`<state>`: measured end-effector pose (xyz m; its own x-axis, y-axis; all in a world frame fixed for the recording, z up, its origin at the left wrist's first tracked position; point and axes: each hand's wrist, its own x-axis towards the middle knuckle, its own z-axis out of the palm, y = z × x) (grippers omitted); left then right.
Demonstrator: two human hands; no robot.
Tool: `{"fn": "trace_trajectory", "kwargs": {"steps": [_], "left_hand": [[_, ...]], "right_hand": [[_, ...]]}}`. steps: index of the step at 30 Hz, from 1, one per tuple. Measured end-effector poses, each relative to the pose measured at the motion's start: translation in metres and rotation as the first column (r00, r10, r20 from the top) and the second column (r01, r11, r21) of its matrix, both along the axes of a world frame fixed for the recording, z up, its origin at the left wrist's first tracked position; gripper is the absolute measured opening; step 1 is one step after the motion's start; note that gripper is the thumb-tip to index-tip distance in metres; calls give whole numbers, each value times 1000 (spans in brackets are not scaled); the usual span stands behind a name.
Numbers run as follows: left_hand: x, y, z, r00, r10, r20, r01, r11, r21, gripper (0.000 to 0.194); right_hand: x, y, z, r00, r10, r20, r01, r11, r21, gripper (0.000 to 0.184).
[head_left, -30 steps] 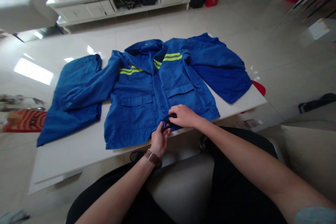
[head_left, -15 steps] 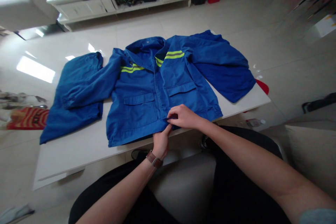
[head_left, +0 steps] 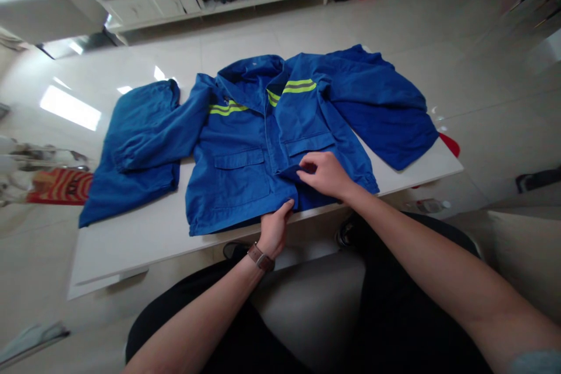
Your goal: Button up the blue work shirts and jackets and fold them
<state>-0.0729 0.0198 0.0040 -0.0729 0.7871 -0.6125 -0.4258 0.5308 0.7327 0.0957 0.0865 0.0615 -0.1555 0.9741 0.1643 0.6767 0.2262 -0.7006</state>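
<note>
Both your hands are on the lower front opening of the blue work jacket

The jacket (head_left: 239, 184) lies front up across the middle of the white table (head_left: 109, 251), its collar (head_left: 252, 66) towards the far edge and its hem reaching the near edge, where you sit. Your left hand (head_left: 274, 231) has its thumb pressed on top of the hem beside the opening; the fingers are hidden under the cloth, so the hem appears nipped between them. Your right hand (head_left: 328, 175) has thumb and forefinger closed on the lower corner of the front placket (head_left: 280, 152), lifting it a little off the layer beneath

One sleeve (head_left: 162, 143) rests over the folded blue garment (head_left: 131, 105) near the table's left end. The other lies over darker blue cloth (head_left: 394, 140) towards the right end

The jacket looks like sturdy woven cotton: soft enough to fold, fairly stiff at the seams, moderately heavy, neither fragile nor very slippery. Judging by that, the doubled hem and placket edges give you the firmest hold, close to the corners of the opening. A pinch on the single layer by the pocket flap (head_left: 239, 159) would probably just pucker it, and a hard pull could drag the sleeves along
</note>
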Motion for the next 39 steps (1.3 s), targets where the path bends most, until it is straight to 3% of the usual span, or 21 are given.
{"fn": "trace_trajectory", "kwargs": {"steps": [2,3,5,7,9,12,15,17,19,20,22,24,25,27,31,39], "left_hand": [[-1,0,-1,1000,2,8,-2,1000,0,44],[-1,0,-1,1000,-4,7,4,1000,8,42],[-1,0,-2,999,-31,-9,31,999,27,37],[-1,1,-2,998,-51,-32,52,997,49,35],[-1,2,-2,997,-56,-45,59,996,59,38],[-1,3,-1,999,-43,-30,44,998,45,45],[-1,2,1,1000,-24,-13,23,999,-23,42],[-2,1,2,1000,-21,-14,20,998,-56,42],[-3,0,2,999,-30,-29,29,998,-54,43],[-3,0,2,998,-37,-48,35,998,-44,43],[-4,1,0,993,-49,-105,48,999,-5,41],[-4,2,-2,987,-37,-154,47,997,62,37],[-4,2,-3,986,-23,-164,39,995,91,36],[-4,3,-4,989,-1,-148,19,992,123,36],[-4,3,-2,993,-23,-119,41,988,147,43],[-7,6,-3,990,-38,-137,56,990,131,38]], "right_hand": [[2,1,5,993,-90,-78,94,995,40,9],[1,0,5,993,-66,-93,69,997,25,9],[-5,-5,0,991,116,-67,-120,991,-54,8],[-11,-10,-9,959,283,-19,-283,948,-148,6],[-15,-12,-16,954,299,33,-288,939,-188,5],[-12,-10,-19,977,204,57,-194,971,-141,5],[-2,-4,-7,1000,-22,10,21,996,83,12],[5,-1,3,965,-248,-89,263,925,274,18],[7,-3,10,918,-354,-176,395,844,361,21],[6,-5,11,933,-314,-175,358,862,359,20],[0,-10,7,996,-44,-82,64,965,256,13],[-9,-15,-2,971,239,-1,-238,969,66,6],[-13,-16,-7,953,304,13,-304,953,-15,6],[-18,-16,-14,957,288,20,-284,952,-110,6],[-17,-9,-17,978,207,1,-204,964,-168,6],[-16,-6,-14,965,205,-164,-238,945,-224,5]]}}
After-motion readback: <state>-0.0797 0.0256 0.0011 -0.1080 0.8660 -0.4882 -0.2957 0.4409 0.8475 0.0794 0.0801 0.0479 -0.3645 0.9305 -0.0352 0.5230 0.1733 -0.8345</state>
